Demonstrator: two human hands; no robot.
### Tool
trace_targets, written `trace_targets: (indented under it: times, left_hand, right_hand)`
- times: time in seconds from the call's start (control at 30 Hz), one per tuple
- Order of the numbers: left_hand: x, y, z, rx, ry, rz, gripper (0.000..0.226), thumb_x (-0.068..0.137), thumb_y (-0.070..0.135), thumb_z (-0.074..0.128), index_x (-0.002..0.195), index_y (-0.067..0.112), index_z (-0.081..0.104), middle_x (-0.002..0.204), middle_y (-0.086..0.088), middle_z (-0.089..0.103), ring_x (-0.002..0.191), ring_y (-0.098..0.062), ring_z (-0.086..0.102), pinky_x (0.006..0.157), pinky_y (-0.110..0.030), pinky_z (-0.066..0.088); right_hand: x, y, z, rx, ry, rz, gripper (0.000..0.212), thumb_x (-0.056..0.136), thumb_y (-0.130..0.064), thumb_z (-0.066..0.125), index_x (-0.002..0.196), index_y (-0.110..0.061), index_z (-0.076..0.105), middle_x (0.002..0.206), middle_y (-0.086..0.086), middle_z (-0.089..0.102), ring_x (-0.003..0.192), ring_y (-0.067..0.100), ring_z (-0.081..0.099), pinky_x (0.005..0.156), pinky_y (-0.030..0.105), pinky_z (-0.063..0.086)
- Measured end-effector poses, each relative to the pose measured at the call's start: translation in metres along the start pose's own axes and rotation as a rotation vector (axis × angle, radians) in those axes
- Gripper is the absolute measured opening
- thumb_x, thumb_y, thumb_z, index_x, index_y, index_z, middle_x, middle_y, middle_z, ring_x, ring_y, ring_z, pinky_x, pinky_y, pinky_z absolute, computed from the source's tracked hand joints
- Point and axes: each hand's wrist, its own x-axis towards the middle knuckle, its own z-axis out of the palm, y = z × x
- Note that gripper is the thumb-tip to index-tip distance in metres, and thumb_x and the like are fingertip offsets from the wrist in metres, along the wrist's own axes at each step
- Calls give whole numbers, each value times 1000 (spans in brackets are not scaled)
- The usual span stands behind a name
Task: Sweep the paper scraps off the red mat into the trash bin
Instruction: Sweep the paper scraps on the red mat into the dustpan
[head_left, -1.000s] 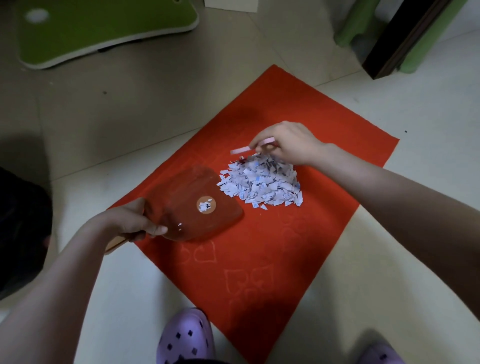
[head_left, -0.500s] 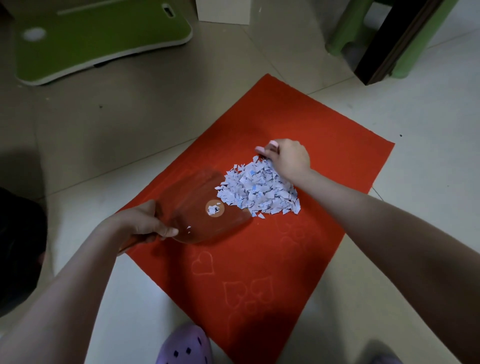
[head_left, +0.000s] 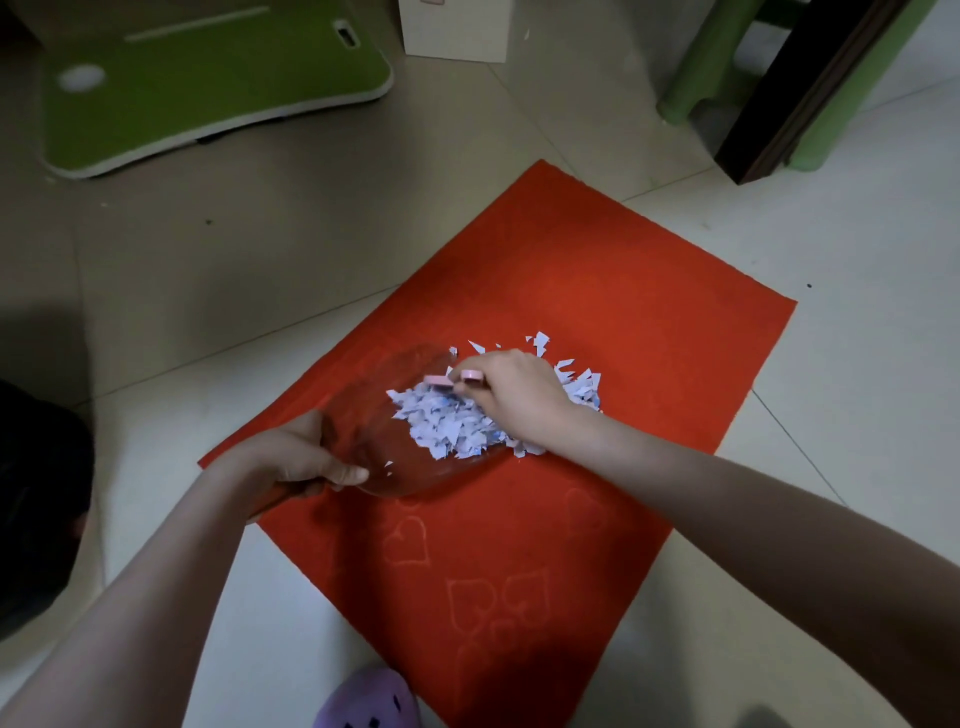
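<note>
Mid-sweep. Left hand (head_left: 301, 457) gripped the clear dustpan (head_left: 400, 462), whose lip rested on the mat (head_left: 597, 291). Right hand (head_left: 511, 397) was clenched round a pink brush (head_left: 440, 381). Most scraps (head_left: 447, 426) sat in the dustpan; some lay loose on the mat by the right hand. Likely nothing binned yet; bin not clearly visible.

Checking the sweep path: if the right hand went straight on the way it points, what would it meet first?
Probably the paper scraps heaped just ahead of the right hand and its pink brush, then the clear dustpan that the left hand holds; depth is unclear.
</note>
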Motion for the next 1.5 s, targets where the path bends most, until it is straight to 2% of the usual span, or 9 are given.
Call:
trace_targets:
  times: [0.2,0.33,0.43,0.57,0.77,0.93,1.13,1.4,1.5]
  left_hand:
    - [-2,1,-1,-1,13,14,41,72,1,80,90,10,45,44,1,58,35,-10,47,38,-22,40]
    - [-3,-1,-2,-13,36,10,44,70,1,81,91,12,44,50,-3,59,34,-9,49,38,-23,41]
    - [-3,1,-1,-12,43,20,43,71,0,80,89,13,44,49,-3,57,34,-9,48,37,-21,39]
    - [1,0,-1,-17,51,14,47,69,1,83,93,14,45,68,-12,58,41,-14,47,43,-25,40]
    - [5,-5,-2,-4,62,-14,61,66,5,85,111,8,43,76,-13,61,48,-17,52,48,-28,43]
    - [2,-4,0,25,73,-20,65,67,8,86,114,9,41,80,-10,61,54,-17,55,51,-28,45]
    - [2,-7,1,14,82,-19,69,64,9,87,116,8,42,83,-9,61,57,-17,54,53,-28,44]
    - [1,-7,5,-31,71,-18,64,66,3,85,112,7,42,76,-12,60,48,-15,52,45,-26,44]
    - [-4,-9,5,-14,84,-4,84,45,22,93,112,7,44,84,-10,58,55,-14,54,48,-24,44]
  right_hand:
    - [3,6,-48,203,80,-15,18,92,-31,59,105,-29,70,90,-3,73,65,23,67,59,34,54]
    - [5,55,-65,76,167,146,17,92,-29,55,99,-26,71,84,1,72,70,22,67,67,37,56]
    - [-5,89,-64,-16,247,332,22,93,-35,51,93,-22,68,77,5,67,70,27,63,61,32,47]
    - [-25,101,-54,-109,279,479,29,96,-37,46,91,-13,61,70,8,55,68,33,58,58,30,36]
    - [-37,80,-25,-82,267,331,32,99,-35,43,70,-21,44,68,7,55,61,32,57,53,31,39]
    - [-35,53,-13,-8,277,241,31,99,-29,42,86,-9,63,77,11,63,67,30,58,60,33,45]
    - [-17,18,-7,89,307,159,30,98,-27,44,87,-8,64,77,10,64,66,27,59,63,40,50]
    - [-22,-16,13,128,152,-42,19,95,-24,51,94,-13,66,88,6,68,77,28,61,66,37,49]
    - [-26,-25,1,236,136,-44,18,93,-30,55,92,-19,69,78,-6,67,63,14,57,60,29,44]
